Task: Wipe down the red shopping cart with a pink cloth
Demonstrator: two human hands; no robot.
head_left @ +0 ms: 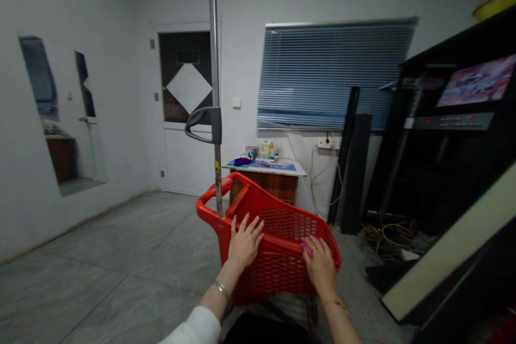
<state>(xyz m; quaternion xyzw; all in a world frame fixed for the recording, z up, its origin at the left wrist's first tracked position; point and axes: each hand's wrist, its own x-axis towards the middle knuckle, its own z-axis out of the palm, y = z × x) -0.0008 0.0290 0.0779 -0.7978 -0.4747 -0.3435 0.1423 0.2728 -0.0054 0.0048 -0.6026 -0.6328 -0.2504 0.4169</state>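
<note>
A red plastic shopping basket [282, 220] on the floor stands tilted in front of me, with a metal pull rod and grey handle [205, 123] rising from its far left corner. My left hand [244, 242] lies flat on the basket's near rim, fingers spread. My right hand [320, 263] rests on the near right rim, fingers curled over the edge, with something pink [307, 247] under the fingertips that I cannot make out.
A small wooden table [268, 172] with bottles and papers stands behind the basket by the wall. Black panels [355, 161] lean beside it, with cables [387, 234] on the floor. A black cabinet [455, 134] fills the right side. A door [185, 113] is at the back left.
</note>
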